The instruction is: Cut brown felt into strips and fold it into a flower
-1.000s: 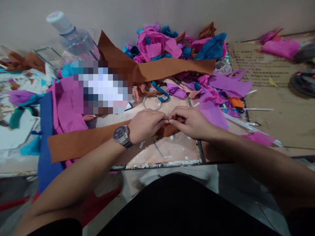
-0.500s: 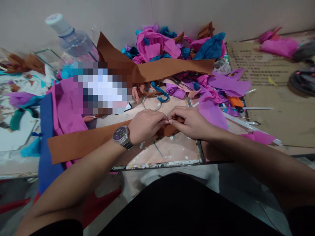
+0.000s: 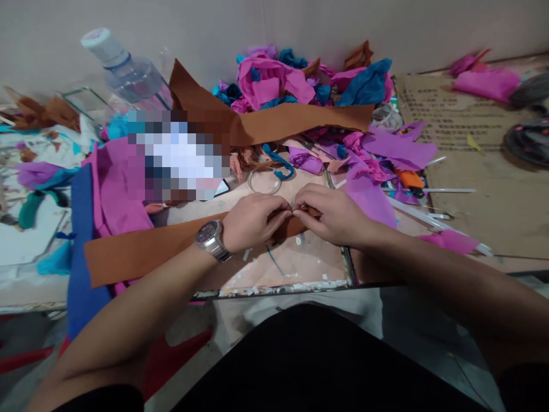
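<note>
My left hand (image 3: 256,220), with a watch (image 3: 210,234) on its wrist, pinches the edge of a brown crepe paper strip (image 3: 141,250). The strip runs from the left, beneath that hand, to the fingertips. My right hand (image 3: 332,213) pinches the same strip, its fingertips meeting those of my left hand. The paper bunches and hangs a little below the fingers; the exact spot of the pinch is partly hidden. Beyond my hands lie a thin wire ring (image 3: 263,180) and a twisted blue paper piece (image 3: 281,163).
Another brown strip (image 3: 304,121) lies behind, before a heap of pink and blue crepe paper (image 3: 274,77). A large plastic bottle (image 3: 137,80) stands back left. An orange tool (image 3: 410,180), white sticks (image 3: 441,220) and cardboard (image 3: 480,194) lie right. A blue sheet (image 3: 81,229) overhangs the front edge.
My fingers have shifted slightly along the brown strip, and less of the bunched paper shows under my right hand. The rest stays in place apart from a slight camera shift.
</note>
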A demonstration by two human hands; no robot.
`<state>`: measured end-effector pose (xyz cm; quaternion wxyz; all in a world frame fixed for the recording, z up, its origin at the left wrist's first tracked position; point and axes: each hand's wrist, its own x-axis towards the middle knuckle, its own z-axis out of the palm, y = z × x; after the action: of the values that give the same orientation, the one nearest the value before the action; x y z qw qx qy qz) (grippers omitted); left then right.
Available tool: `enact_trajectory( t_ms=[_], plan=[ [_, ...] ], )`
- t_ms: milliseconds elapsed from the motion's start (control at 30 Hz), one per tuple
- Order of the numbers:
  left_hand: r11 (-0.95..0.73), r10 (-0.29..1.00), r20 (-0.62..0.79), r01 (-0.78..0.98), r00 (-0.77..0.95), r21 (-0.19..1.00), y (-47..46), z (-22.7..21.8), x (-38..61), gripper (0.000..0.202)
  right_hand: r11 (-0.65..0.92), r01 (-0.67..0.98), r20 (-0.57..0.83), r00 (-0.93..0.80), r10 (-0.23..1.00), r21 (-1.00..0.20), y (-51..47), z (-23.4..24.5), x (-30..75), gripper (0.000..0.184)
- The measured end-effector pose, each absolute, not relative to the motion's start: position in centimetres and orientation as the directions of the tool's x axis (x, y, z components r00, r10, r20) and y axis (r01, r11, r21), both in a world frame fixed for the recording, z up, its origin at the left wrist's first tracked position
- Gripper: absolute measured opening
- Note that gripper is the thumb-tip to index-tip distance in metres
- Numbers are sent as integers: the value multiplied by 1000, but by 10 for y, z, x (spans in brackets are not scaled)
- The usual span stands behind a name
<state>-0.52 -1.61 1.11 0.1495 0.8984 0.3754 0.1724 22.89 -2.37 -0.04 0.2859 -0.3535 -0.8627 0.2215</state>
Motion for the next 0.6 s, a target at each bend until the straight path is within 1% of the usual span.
enact_trajectory(
  t_ms=[100, 167, 367, 467, 600],
  plan=[
    [-692, 707, 203, 603, 678, 396, -15, 11, -5, 20, 668, 494, 340, -598, 726, -557, -26, 0, 229, 9],
    [-708, 689, 201, 589, 696, 390, -14, 10, -4, 20, 655, 507, 324, -594, 736, -560, -28, 1, 229, 9],
    [-753, 646, 226, 562, 729, 342, -13, 9, -3, 19, 592, 474, 280, -574, 769, -652, -27, 4, 225, 6],
    [-761, 636, 212, 560, 742, 328, -14, 10, -3, 21, 565, 463, 259, -570, 780, -683, -26, 4, 223, 7],
    [-758, 636, 220, 547, 740, 356, -15, 10, -4, 21, 529, 445, 245, -551, 798, -723, -26, 3, 222, 9]
  ],
)
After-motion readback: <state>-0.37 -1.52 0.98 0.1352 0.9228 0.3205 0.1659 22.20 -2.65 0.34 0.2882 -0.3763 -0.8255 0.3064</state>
